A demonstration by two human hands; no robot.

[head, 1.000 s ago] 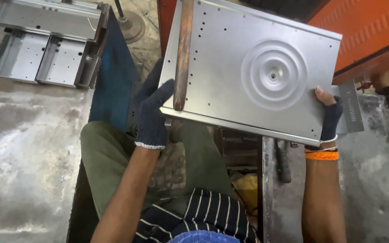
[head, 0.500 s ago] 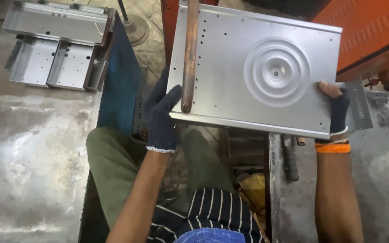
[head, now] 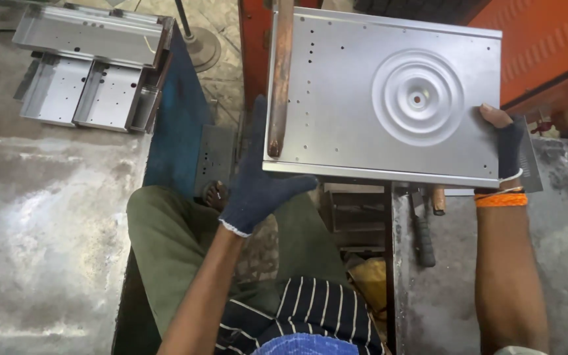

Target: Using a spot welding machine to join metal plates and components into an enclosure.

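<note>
A rectangular grey sheet-metal panel (head: 356, 112) with a round stamped boss and small punched holes is held flat in front of me. My left hand (head: 258, 181), in a dark blue glove, grips its near left corner from below, thumb under the edge. My right hand (head: 504, 144), in a dark fingerless glove with an orange band at the wrist, clasps the panel's right edge. A rusty brown bar (head: 280, 75) crosses over the panel's left side.
Several bent metal trays (head: 93, 69) lie stacked at the upper left on a worn steel surface (head: 41, 236). An orange machine body (head: 547, 46) stands at the upper right. Dark hand tools (head: 422, 233) lie on the bench at my right. My green trousers (head: 165, 243) are below.
The panel has shifted a little rightward and squared up. My left hand slid from the panel's left edge down to its near left corner.
</note>
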